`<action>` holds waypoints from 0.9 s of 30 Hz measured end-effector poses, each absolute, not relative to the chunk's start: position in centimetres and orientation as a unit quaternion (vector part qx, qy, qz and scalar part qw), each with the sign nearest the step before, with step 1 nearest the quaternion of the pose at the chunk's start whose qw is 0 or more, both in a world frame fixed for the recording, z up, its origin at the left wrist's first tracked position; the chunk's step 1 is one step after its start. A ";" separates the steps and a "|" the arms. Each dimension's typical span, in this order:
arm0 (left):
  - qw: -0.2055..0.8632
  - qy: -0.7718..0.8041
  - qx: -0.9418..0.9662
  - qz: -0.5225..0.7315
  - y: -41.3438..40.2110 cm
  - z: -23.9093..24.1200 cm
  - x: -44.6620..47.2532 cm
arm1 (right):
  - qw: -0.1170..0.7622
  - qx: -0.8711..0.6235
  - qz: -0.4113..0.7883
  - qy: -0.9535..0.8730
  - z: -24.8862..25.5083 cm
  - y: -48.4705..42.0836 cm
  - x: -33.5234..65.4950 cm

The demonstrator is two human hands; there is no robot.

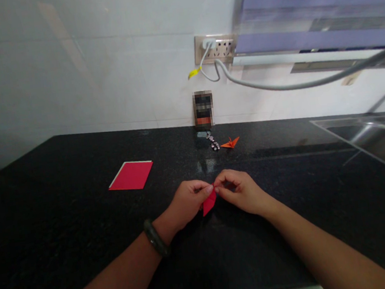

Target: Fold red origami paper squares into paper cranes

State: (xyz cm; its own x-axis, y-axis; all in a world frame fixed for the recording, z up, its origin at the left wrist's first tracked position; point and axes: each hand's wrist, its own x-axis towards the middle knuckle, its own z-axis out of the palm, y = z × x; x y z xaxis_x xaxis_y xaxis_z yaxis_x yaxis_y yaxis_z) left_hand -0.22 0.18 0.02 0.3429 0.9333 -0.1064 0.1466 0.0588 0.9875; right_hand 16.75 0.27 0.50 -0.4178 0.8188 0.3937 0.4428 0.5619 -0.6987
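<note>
Between my two hands is a small piece of folded red paper point(209, 204), narrow and pointed at its lower end. My left hand point(192, 201) pinches it near the top, with the thumb lying over its upper edge. My right hand point(240, 191) is closed in a pinch at the paper's upper tip, thumb and forefinger meeting there. Both hands are just above the black countertop point(85, 240). Beyond them sits an orange folded paper crane point(231, 143). Off to the left lies a stack of square red paper point(131, 176) with a white edge showing.
A phone-like device point(203, 110), its face pixelated, leans upright against the tiled wall with a beaded strap point(215, 145) before it. A metal sink point(379, 137) is at the right. A grey cable point(286, 87) hangs across from the wall socket point(215, 48).
</note>
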 end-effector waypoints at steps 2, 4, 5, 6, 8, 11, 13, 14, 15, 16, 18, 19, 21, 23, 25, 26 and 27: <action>0.583 0.454 0.572 0.355 0.1 0.1 -0.2 | 0.375 -0.397 0.263 -0.795 0.4 0.3 16.7; 0.603 0.448 0.548 0.368 0.1 0.2 -0.2 | 0.388 -0.405 0.279 -0.779 0.3 0.3 16.6; 0.614 0.443 0.535 0.375 0.0 0.2 -0.1 | 0.397 -0.408 0.287 -0.770 0.2 0.2 16.5; 0.624 0.436 0.523 0.383 0.0 0.1 -0.1 | 0.405 -0.411 0.293 -0.762 0.2 0.2 16.5; 0.645 0.422 0.495 0.402 -0.1 0.0 0.1 | 0.424 -0.407 0.298 -0.752 0.1 0.1 16.4; 0.668 0.402 0.454 0.430 -0.1 -0.3 0.2 | 0.450 -0.376 0.283 -0.759 0.1 0.0 16.5; 0.679 0.394 0.434 0.442 0.0 -0.4 0.3 | 0.462 -0.351 0.257 -0.773 0.2 0.0 16.6; 0.682 0.391 0.428 0.446 0.0 -0.4 0.4 | 0.465 -0.341 0.242 -0.780 0.2 -0.1 16.6; 0.685 0.388 0.425 0.448 0.0 -0.4 0.4 | 0.468 -0.335 0.227 -0.786 0.3 -0.1 16.6; 0.686 0.385 0.422 0.450 -0.1 -0.4 0.4 | 0.469 -0.331 0.213 -0.791 0.3 -0.1 16.6; 0.689 0.381 0.416 0.455 -0.1 -0.3 0.5 | 0.469 -0.325 0.188 -0.800 0.4 0.0 16.5; 0.692 0.379 0.411 0.458 -0.1 -0.3 0.5 | 0.468 -0.322 0.178 -0.803 0.5 0.0 16.5; 0.700 0.373 0.398 0.460 -0.2 -0.2 0.5 | 0.468 -0.314 0.161 -0.810 0.6 -0.1 16.4; 0.711 0.368 0.385 0.460 -0.2 -0.2 0.6 | 0.470 -0.307 0.147 -0.814 0.7 -0.1 16.3; 0.722 0.365 0.368 0.459 -0.2 -0.2 0.6 | 0.472 -0.301 0.137 -0.817 0.8 -0.2 16.3; 0.726 0.363 0.361 0.458 -0.2 -0.2 0.7 | 0.472 -0.299 0.135 -0.819 0.8 -0.2 16.3; 0.730 0.361 0.356 0.458 -0.2 -0.2 0.7 | 0.471 -0.298 0.133 -0.820 0.8 -0.3 16.3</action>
State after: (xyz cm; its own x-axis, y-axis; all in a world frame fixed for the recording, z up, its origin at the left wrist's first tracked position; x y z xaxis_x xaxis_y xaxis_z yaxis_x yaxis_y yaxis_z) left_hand 0.70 -0.22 -0.25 0.3203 0.9257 -0.2014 -0.4114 0.3274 0.8506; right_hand 16.26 -0.28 0.83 -0.3790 0.6139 0.6924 0.3632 0.7869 -0.4989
